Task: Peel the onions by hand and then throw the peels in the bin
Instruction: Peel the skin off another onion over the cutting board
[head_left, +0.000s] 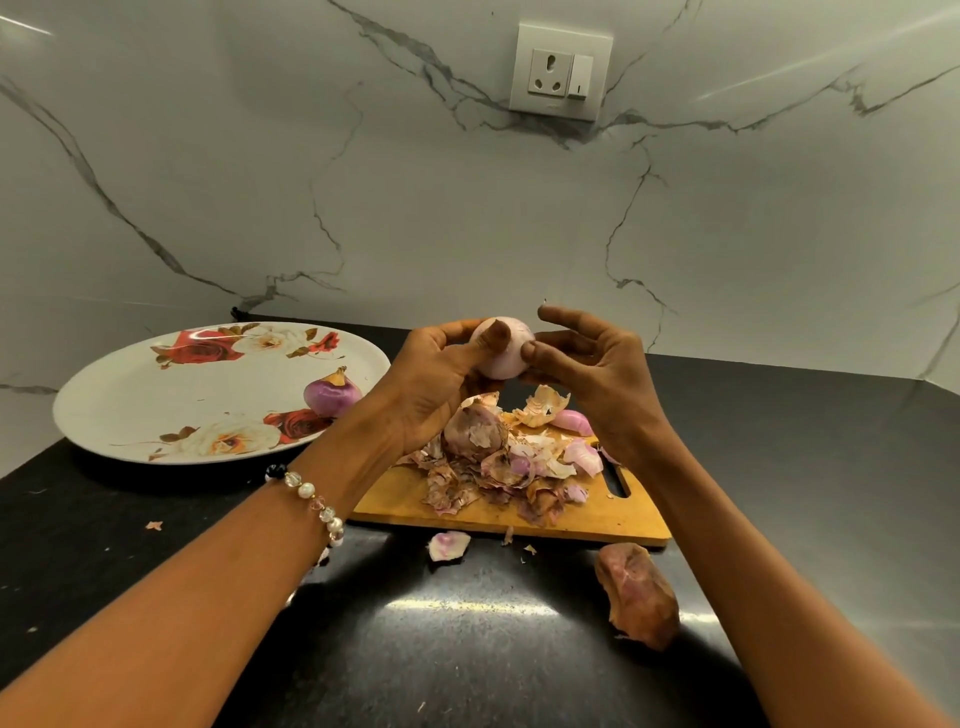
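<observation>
A pale pink peeled onion (505, 349) is held up over the wooden cutting board (582, 522). My left hand (441, 379) grips it from the left with the thumb across its front. My right hand (592, 369) touches its right side with thumb and fingertips, the other fingers spread. Below lies a heap of onion peels (498, 473) with an unpeeled onion (475, 428) in it. A purple peeled onion (332, 395) sits on the floral plate (156, 405) to the left.
A large loose peel (636, 592) and a small pink peel (449, 545) lie on the black counter in front of the board. A marble wall with a power socket (558, 70) stands behind. No bin is in view.
</observation>
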